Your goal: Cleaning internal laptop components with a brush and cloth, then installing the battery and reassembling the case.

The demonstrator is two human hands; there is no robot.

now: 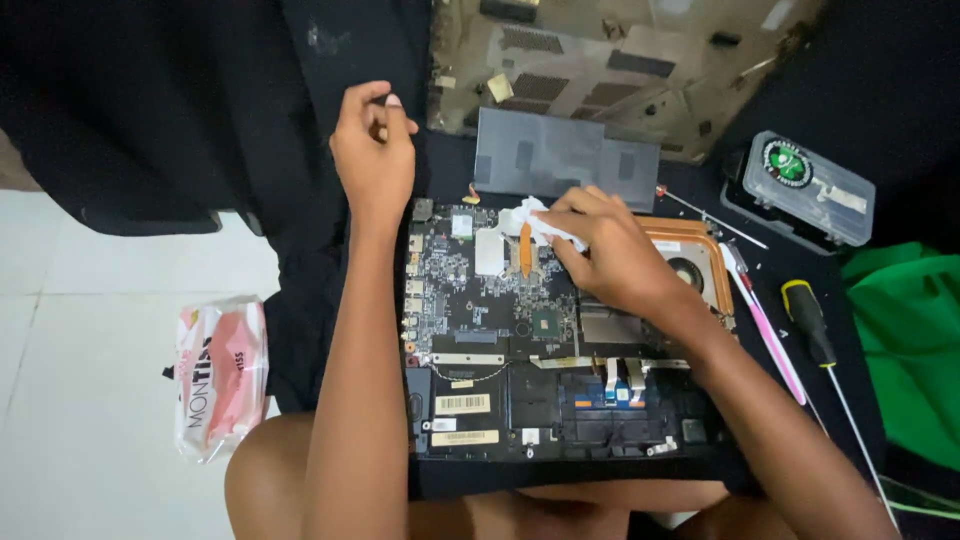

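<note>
An opened laptop [470,400] lies in front of me with its motherboard and copper heat pipe [690,232] exposed. My right hand [610,250] pinches a crumpled white tissue [525,217] and presses it on the board near the heat pipe's left end. My left hand [372,150] is lifted just past the laptop's far left corner, fingers curled together over the black cloth [300,300], with nothing visible in it.
The laptop's removed bottom cover [600,60] lies at the back with a grey sheet [565,155] on it. To the right are a clear plastic case [805,190], a pink tool [765,325], a yellow-and-black screwdriver [808,320] and green cloth [910,340]. A tissue packet [218,375] lies on the white floor.
</note>
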